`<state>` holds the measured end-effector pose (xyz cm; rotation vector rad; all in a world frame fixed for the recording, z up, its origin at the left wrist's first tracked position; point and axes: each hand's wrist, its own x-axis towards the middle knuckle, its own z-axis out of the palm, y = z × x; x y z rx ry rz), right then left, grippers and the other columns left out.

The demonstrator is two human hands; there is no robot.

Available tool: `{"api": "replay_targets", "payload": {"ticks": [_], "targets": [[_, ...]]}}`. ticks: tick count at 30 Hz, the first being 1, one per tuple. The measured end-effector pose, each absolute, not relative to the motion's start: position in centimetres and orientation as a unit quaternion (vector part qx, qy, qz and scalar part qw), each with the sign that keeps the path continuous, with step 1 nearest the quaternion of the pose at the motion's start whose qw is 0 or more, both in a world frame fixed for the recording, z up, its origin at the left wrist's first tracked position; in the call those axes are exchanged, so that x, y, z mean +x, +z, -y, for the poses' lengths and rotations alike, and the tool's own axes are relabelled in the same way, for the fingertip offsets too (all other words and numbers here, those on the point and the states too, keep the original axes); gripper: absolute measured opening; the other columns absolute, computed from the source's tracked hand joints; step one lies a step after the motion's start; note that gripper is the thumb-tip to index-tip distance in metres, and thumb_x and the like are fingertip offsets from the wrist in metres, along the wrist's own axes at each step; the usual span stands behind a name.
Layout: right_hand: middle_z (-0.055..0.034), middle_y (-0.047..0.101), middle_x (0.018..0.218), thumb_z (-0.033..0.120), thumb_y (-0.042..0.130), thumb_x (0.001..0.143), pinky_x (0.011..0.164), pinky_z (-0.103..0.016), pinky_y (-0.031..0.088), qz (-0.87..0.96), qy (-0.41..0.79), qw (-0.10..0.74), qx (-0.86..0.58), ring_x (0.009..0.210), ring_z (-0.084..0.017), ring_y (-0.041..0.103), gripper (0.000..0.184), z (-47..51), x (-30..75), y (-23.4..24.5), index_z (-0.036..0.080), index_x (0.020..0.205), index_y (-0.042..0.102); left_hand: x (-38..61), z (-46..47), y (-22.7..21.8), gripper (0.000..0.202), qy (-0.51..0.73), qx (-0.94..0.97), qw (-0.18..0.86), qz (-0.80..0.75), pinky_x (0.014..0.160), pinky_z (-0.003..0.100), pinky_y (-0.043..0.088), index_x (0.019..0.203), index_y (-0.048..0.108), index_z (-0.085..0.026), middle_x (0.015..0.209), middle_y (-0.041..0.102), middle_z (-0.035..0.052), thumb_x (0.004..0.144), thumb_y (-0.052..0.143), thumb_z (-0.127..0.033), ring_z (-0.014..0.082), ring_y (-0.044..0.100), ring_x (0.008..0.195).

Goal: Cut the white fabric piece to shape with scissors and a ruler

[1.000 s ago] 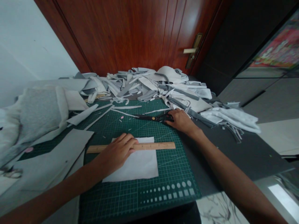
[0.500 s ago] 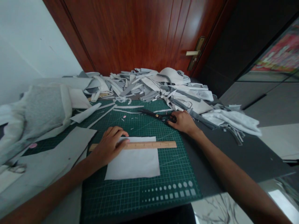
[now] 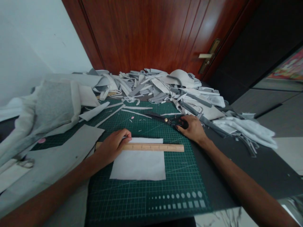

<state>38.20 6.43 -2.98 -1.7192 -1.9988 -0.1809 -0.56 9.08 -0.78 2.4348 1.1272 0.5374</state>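
A piece of white cloth (image 3: pixel 139 165) lies flat on the green cutting mat (image 3: pixel 118 198). Across its upper part rests a wooden ruler (image 3: pixel 156 147), which sticks out past the cloth on the right. My left hand (image 3: pixel 115 142) lies over the ruler's left part, thumb and curled fingers pinched together at the cloth's top edge; the exact grip is partly hidden. To the upper right, my right hand (image 3: pixel 193 127) is closed round the handles of black scissors (image 3: pixel 166 120), whose blades point left, low over the mat.
Grey and white fabric scraps (image 3: pixel 156 85) are heaped along the table's back. Large pale sheets (image 3: pixel 59 157) and a bundle of fuzzy grey cloth (image 3: pixel 53 104) occupy the left. Thin strips (image 3: pixel 137 107) lie behind the scissors. Beyond the table stands a wooden door (image 3: pixel 142 34).
The view has shifted, so most things appear farther right. My left hand's fingers have curled in and drawn slightly left over the cloth. The right hand keeps hold of the scissors.
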Motion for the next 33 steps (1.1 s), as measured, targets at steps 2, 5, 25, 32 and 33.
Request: {"api": "replay_targets", "payload": {"ticks": [2,5,25,32,33], "targets": [[-0.0131,0.075,0.101,0.041,0.065,0.085,0.089,-0.046,0.047,0.739,-0.079,0.244,-0.623,0.096,-0.032,0.065,0.033,-6.2,38.1,-2.6,0.017,0.107,0.068,-0.5,-9.1,-1.0,0.028,0.194,0.870,0.206,-0.405,0.084,0.035,0.052,0.091,0.057,-0.022,0.090,0.070,0.0040,0.101,0.039,-0.041,0.0223,0.066,0.086],[-0.0123,0.074,0.100,0.039,0.065,0.083,0.089,-0.047,0.045,0.756,-0.069,0.234,-0.607,0.096,-0.032,0.063,0.030,-5.7,38.2,-1.8,0.018,0.104,0.066,-0.4,-9.0,-1.0,0.028,0.198,0.862,0.211,-0.416,0.083,0.033,0.052,0.090,0.057,-0.022,0.089,0.071,0.0030,0.100,0.040,-0.042,0.0215,0.068,0.083],[-0.0086,0.072,0.101,0.037,0.071,0.075,0.094,-0.046,0.042,0.846,0.021,0.110,-0.522,0.098,-0.030,0.062,0.034,-4.2,38.1,1.0,0.020,0.103,0.064,-0.5,-8.9,-0.1,0.028,0.204,0.853,0.267,-0.399,0.096,0.035,0.056,0.116,0.055,-0.022,0.113,0.077,0.0085,0.099,0.045,-0.042,0.0247,0.074,0.107],[-0.0094,0.073,0.103,0.039,0.072,0.076,0.094,-0.047,0.041,0.847,0.000,0.092,-0.524,0.100,-0.032,0.062,0.034,-3.9,37.5,0.7,0.020,0.103,0.064,-0.4,-8.4,-0.3,0.025,0.236,0.835,0.255,-0.427,0.091,0.035,0.057,0.113,0.053,-0.023,0.104,0.078,0.0057,0.097,0.048,-0.041,0.0243,0.075,0.103],[-0.0096,0.073,0.103,0.039,0.072,0.076,0.094,-0.047,0.041,0.846,-0.002,0.092,-0.525,0.100,-0.032,0.062,0.033,-3.9,37.4,0.6,0.020,0.102,0.065,-0.4,-8.4,-0.4,0.025,0.238,0.833,0.256,-0.429,0.091,0.035,0.056,0.112,0.053,-0.023,0.104,0.078,0.0057,0.097,0.049,-0.042,0.0244,0.075,0.102]]}}
